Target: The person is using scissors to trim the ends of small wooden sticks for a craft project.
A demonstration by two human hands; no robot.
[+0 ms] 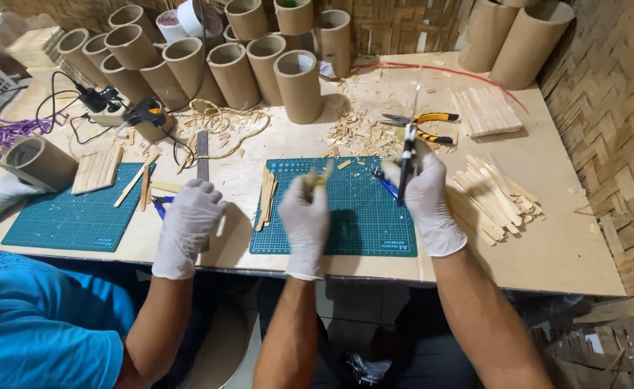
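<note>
The head view looks down on a wooden table (562, 245) where the person's two hands, both in white gloves, work above a green cutting mat (360, 230). The left hand (305, 216) is closed around a small piece of wooden stick (320, 176), which it holds up just over the middle of the mat. The right hand (423, 194) is closed on a dark, thin tool (408, 162) that stands almost upright; I cannot tell what kind of tool it is. The two hands are near each other but do not touch. On the mat, to the left of the left hand, lie a few flat wooden sticks (266, 198). To the right of the mat a loose pile of sticks (497, 198) rests on the table. Farther away lie pliers with yellow handles (421, 126) among wood chips, and beyond them a panel of joined sticks (486, 112). Many cardboard tubes (299, 83) stand at the far side. At the left, another person in a blue shirt rests a gloved hand (187, 220) on the table edge, beside a second green mat (72, 220).
</note>
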